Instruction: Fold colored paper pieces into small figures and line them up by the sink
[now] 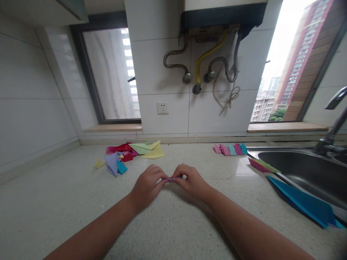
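Observation:
My left hand and my right hand meet over the middle of the counter, thumbs and fingertips pinched together. Between them is a small folded piece of purple paper, mostly covered by the fingers, so its shape cannot be made out. Both hands are closed on it, one at each end. Beyond my left hand lies a pile of folded papers, with a lavender piece, a yellow piece and a red piece among them. Small pink and teal folded papers stand in a row past my right hand.
A steel sink with a faucet is at the right. A large blue folded paper and a pink and green one lie along its edge. Behind the pale speckled counter rises a tiled wall with pipes and an outlet.

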A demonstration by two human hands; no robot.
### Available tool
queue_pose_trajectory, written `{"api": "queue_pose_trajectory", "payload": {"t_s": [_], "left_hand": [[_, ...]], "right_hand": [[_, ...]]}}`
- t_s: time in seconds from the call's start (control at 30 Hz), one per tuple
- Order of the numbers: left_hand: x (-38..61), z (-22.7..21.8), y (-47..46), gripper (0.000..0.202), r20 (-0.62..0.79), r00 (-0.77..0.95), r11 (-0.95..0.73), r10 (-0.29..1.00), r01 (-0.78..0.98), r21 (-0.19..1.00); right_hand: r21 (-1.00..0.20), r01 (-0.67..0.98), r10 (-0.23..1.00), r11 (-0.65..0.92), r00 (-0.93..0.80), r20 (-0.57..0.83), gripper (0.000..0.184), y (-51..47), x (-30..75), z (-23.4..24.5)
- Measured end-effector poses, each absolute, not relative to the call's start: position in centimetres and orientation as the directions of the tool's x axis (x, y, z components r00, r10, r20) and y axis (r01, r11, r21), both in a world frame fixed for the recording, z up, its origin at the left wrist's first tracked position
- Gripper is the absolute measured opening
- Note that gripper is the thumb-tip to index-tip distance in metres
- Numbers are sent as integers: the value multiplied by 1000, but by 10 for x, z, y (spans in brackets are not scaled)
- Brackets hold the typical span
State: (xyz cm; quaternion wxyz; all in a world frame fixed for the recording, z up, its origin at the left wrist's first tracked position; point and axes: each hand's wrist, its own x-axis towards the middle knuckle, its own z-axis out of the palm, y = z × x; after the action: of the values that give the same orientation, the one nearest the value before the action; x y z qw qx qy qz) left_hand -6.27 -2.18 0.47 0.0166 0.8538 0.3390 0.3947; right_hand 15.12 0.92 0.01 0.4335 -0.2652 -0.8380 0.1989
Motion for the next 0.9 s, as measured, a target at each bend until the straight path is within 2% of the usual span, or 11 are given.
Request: {"api": "queue_pose_trajectory", "payload": {"t_s": [0.07, 0.17, 0.27, 0.33, 0.43, 0.5, 0.7, 0.9], "left_hand": [[-60, 5, -22, 12, 647, 410, -740, 644, 548, 390], [-56, -1, -21, 13, 570, 280, -629, 772, 466, 622], [-53, -8, -17, 22, 431, 198, -473, 880, 292, 831], [-52, -11, -15, 23, 384, 191, -415, 903, 168, 894], [-50, -9, -15, 17, 403, 182, -421, 897, 68, 905], [-50, -6, -16, 15, 428, 176, -444, 887, 69, 893], [-54, 2, -19, 12, 554, 154, -575, 818, 247, 780], [-56, 2, -19, 11, 655, 156, -663, 739, 335, 669]], "right_hand": [[-582, 273, 635, 766, -464, 617, 7, 11, 152, 0], [-601, 260, 648, 756, -433, 627, 5, 15, 153, 0], [-617, 262, 665, 742, -410, 624, 4, 16, 153, -1], [-649, 265, 694, 713, -401, 598, 4, 16, 153, -2], [-758, 196, 755, 622, -406, 515, 8, 14, 150, -4], [-806, 129, 772, 578, -405, 490, 12, 14, 149, -5], [-791, 36, 749, 610, -350, 562, 15, 15, 145, -6], [-745, 66, 712, 664, -360, 603, 13, 15, 145, -3]]}}
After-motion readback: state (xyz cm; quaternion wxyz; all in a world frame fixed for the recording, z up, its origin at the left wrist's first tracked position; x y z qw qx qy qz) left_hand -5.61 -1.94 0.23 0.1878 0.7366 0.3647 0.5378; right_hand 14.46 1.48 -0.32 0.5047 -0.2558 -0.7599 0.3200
